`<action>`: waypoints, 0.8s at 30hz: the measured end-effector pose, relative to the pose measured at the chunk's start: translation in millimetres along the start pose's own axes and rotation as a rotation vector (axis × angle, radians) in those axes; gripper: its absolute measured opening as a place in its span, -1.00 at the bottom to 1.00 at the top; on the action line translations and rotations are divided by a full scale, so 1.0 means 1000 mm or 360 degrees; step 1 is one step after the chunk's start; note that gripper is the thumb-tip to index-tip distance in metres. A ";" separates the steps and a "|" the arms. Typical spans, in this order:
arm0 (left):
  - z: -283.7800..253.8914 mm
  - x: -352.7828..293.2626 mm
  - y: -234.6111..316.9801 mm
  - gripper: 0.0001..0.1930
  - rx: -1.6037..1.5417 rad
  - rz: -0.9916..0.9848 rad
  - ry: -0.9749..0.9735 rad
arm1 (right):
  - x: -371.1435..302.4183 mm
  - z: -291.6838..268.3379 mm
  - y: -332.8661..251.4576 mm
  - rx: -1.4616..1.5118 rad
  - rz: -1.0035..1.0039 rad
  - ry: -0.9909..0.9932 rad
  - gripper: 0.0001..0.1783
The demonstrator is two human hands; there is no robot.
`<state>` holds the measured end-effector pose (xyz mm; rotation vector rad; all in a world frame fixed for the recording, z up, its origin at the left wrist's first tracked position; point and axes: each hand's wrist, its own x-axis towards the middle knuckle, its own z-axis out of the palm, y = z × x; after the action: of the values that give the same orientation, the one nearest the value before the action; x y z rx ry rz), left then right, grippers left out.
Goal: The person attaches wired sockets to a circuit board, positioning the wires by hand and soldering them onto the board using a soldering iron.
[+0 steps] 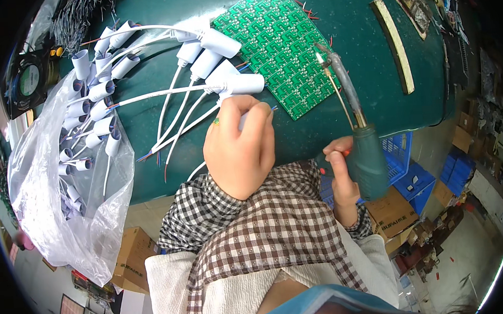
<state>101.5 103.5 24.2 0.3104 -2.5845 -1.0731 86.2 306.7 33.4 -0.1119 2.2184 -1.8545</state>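
My left hand [239,143] is closed, its curled fingers gripping a white plastic cable housing [243,121] that they mostly hide; thin wire ends poke out beside the fingertips. Just beyond the knuckles lies another white cylindrical housing [245,84] with a white cable. On the right, my right hand [343,175] is wrapped around a soldering gun [370,162] with a dark green handle. Its metal tip points up and away, over the edge of a green circuit board panel [280,47]. From this angle I cannot tell whether the tip touches the panel.
More white housings [205,63] with cables lie left of the panel. At the left, a clear plastic bag [96,239] holds several others. A small fan [28,80] stands at the far left. A pale curved strip [393,47] lies on the green tabletop [363,14]. Blue crates [415,185] stand lower right.
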 end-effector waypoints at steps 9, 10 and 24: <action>0.006 0.014 -0.010 -0.86 0.0347 0.0127 0.0040 | -0.015 -0.014 0.012 0.0139 0.0037 -0.0053 -0.63; 0.008 0.015 -0.009 -0.86 0.0346 0.0128 0.0036 | -0.016 -0.016 0.013 0.0163 0.0043 -0.0060 -0.62; 0.012 0.026 -0.013 -0.88 0.0258 0.0169 0.0021 | -0.023 -0.031 0.012 -0.0198 0.0011 -0.0182 -0.25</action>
<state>74.2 94.2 11.7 0.2147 -2.6486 -0.8244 101.7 343.9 30.0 -0.2270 2.2508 -1.6622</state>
